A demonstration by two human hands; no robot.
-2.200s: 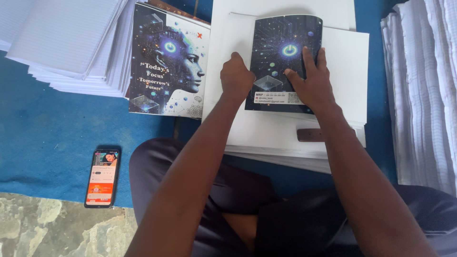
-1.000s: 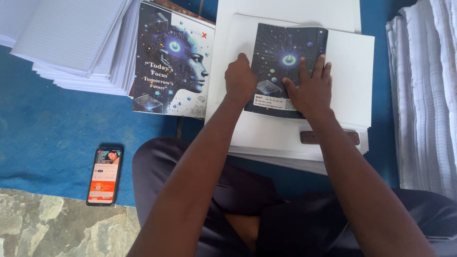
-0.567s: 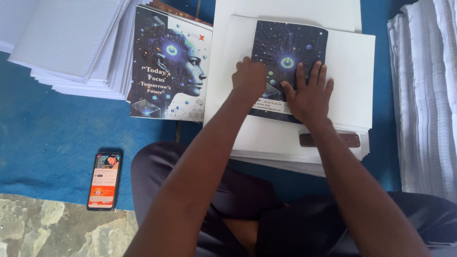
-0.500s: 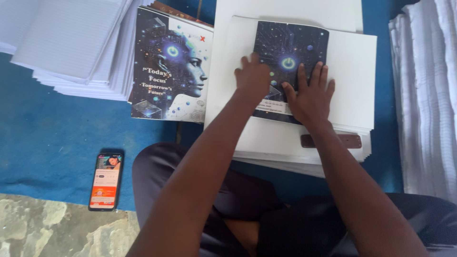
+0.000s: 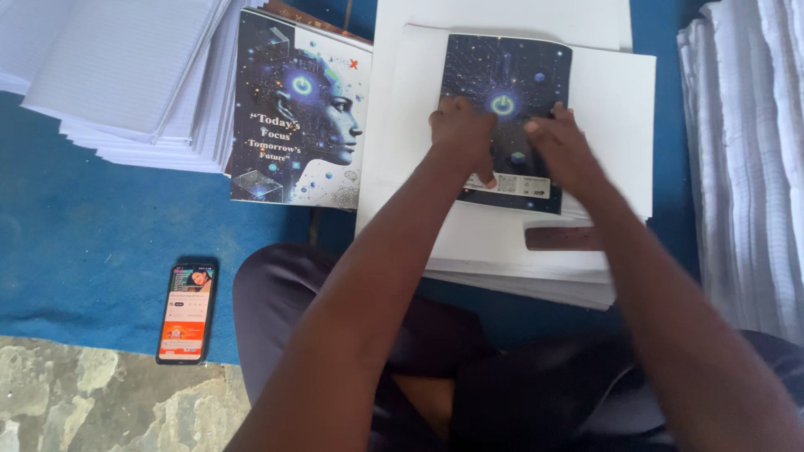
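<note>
Both hands rest on a dark booklet cover [image 5: 511, 92] printed with a starry circuit pattern, which lies in the upper middle of the frame on top of a stack of white sheets [image 5: 615, 125]. The left hand [image 5: 463, 138] presses flat on the lower left part of the cover, fingers loosely together and pointing toward the top of the frame, thumb near the pale label strip at the cover's bottom edge. The right hand [image 5: 565, 151] lies just beside it on the lower right part of the cover, palm down and fingers together; it is blurred, so the exact finger spread cannot be told. Neither hand pinches or lifts anything; both lie flat against the cover.

Just below the right hand, on the white stack, sits a small dark brown wooden block [image 5: 563, 238]. To the left of the stack, in the upper middle-left of the frame, lies a pile of finished booklets [image 5: 293, 109] whose top cover shows a face in profile against a blue background. Further left, in the upper left corner, is a stack of ruled paper [image 5: 109, 67]. At the right edge stands a tall pile of white folded pages [image 5: 745, 167]. A smartphone [image 5: 186, 312] with a lit screen lies on the blue mat [image 5: 75, 243] at lower left, well apart from the hands.
</note>
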